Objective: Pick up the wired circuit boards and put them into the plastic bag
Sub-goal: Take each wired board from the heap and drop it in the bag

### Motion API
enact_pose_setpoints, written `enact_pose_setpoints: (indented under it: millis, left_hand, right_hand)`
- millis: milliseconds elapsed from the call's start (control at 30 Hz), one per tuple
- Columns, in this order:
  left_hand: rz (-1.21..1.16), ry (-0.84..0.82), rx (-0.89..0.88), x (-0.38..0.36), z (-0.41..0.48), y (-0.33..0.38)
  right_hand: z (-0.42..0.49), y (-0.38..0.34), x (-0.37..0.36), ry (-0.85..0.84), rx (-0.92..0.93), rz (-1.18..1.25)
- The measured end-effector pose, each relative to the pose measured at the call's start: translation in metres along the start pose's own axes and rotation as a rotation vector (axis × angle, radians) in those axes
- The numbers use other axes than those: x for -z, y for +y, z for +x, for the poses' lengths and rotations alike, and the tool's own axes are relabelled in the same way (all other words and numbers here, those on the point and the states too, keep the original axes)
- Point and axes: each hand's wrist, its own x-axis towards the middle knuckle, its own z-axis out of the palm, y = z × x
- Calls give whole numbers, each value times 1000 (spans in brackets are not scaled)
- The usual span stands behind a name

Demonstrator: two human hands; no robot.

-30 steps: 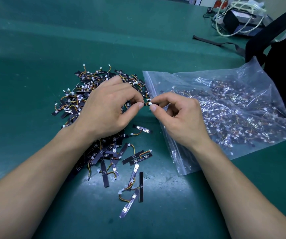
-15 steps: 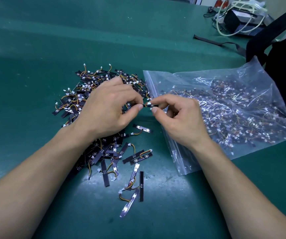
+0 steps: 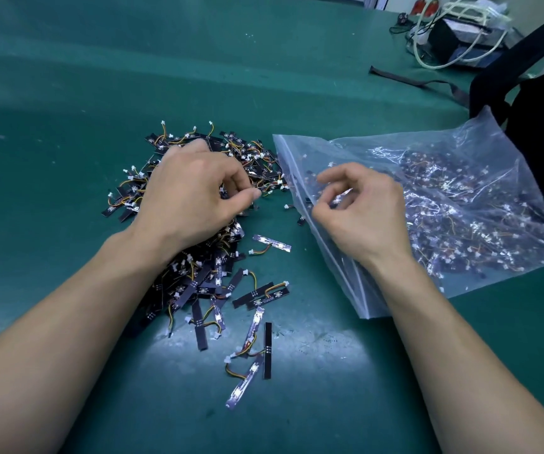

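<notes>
Nearest me, a few loose boards (image 3: 253,326) lie scattered on the green surface (image 3: 329,404), apart from the main heap of wired circuit boards (image 3: 198,283) that runs up under my left forearm.

My left hand (image 3: 192,194) sits on top of that heap, fingers curled, thumb tip meeting the index tip. I cannot tell whether a board or a wire is caught between them.

My right hand (image 3: 362,217) hangs over the zip edge of the plastic bag (image 3: 480,139), fingers loosely curled. There is a pale glint beneath them, and I cannot say whether that is a board or just shine off the plastic.

The bag lies flat, just beside the heap and already well filled. One small board (image 3: 301,221) rests right against its edge.

To do this step well, I would pinch one board by its rigid strip, not by its wire, and lift slowly so tangled neighbours drop away. I would have the right hand hold the mouth open so each piece goes deep inside.

Beyond are a black strap (image 3: 411,78), a dark backpack (image 3: 542,126) and a box with white cables (image 3: 460,37).
</notes>
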Motion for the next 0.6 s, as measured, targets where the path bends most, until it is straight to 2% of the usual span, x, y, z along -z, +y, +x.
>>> enact_pose_setpoints:
  millis: [200,467,600]
  left_hand:
    - [17,-58,117,-4,11,4]
    - [70,-200,168,-34,47,41]
    - [-30,-236,168,-56,68,67]
  right_hand:
    - [5,-2,9,195,-32,200]
    - [8,-4,15,293,-16,336]
    - [9,-5,18,355,-6,358]
